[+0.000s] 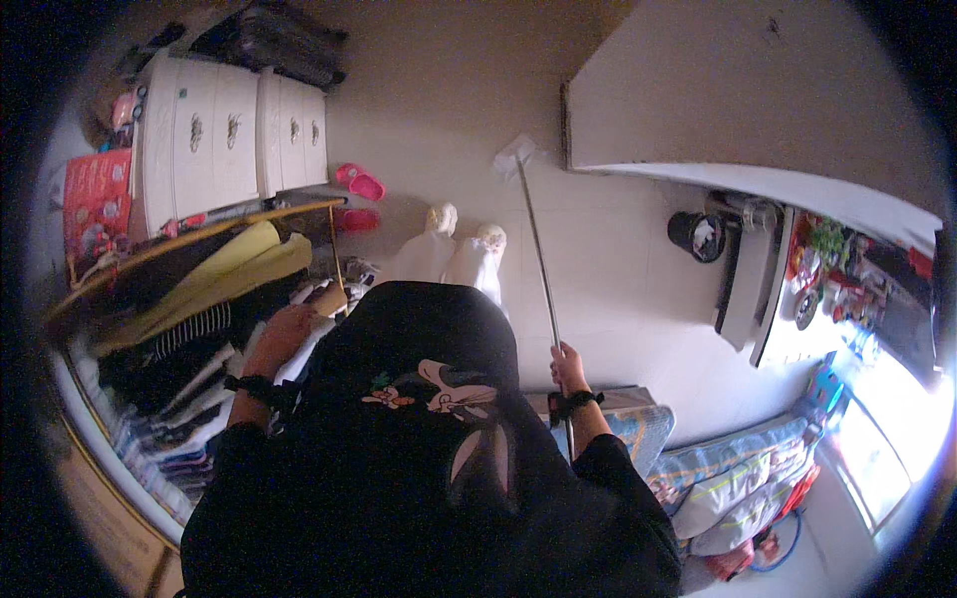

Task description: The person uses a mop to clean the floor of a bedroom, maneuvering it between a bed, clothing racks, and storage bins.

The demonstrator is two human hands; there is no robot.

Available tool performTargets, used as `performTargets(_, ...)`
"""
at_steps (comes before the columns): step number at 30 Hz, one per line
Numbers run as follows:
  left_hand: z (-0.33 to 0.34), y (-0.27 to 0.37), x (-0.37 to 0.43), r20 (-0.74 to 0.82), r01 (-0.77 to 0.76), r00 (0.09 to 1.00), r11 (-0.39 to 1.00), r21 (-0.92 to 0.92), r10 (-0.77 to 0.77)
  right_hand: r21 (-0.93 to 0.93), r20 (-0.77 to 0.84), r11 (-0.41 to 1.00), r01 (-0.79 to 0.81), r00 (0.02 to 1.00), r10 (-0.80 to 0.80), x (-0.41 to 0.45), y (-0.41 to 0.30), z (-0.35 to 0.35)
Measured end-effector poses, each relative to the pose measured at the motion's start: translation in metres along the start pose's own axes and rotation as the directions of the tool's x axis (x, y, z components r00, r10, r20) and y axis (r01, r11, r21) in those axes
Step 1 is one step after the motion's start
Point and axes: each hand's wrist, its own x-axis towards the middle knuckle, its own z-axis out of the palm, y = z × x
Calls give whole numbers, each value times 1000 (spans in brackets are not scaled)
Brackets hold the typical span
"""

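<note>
My right hand (570,368) is wrapped around the thin metal pole (540,250) of a flat mop. The pole slants forward to a white mop head (516,153), which lies on the pale floor beside a wall corner. On the other side, my left hand (288,329) reaches in among the hanging clothes (202,426) of a garment rack. A tan piece (327,300) shows at its fingertips; whether the fingers grip it is unclear. Pale slippers (478,250) are on my feet, between the rack and the pole.
A white chest of drawers (224,138) stands at the left, with pink clogs (360,182) by it. The wall corner (566,127) juts out ahead. To the right are a black bin (695,235) and a cluttered desk (777,299). A bed with pillows (721,489) lies behind at right.
</note>
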Motion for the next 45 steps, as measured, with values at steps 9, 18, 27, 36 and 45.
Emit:
performTargets(9,33,18,-61,38,137,991,970,-201,-132,-107,37,988,113,993,-109,115,-151,-5)
performTargets(18,83,-21,-42,23,-163,987,974,156,162,-299,153,872,387,922,-357,78,-176,-9)
performTargets(27,82,12,-9,-73,-141,988,989,-43,138,-553,36,806,213,972,-232,-65,-39,-65)
performTargets(36,13,-8,-22,-107,-154,984,983,-101,143,-447,69,880,164,987,-148,-40,11,21)
performTargets(45,-15,-42,-28,-13,15,1000,998,69,-14,-426,203,566,706,684,-701,5,47,88)
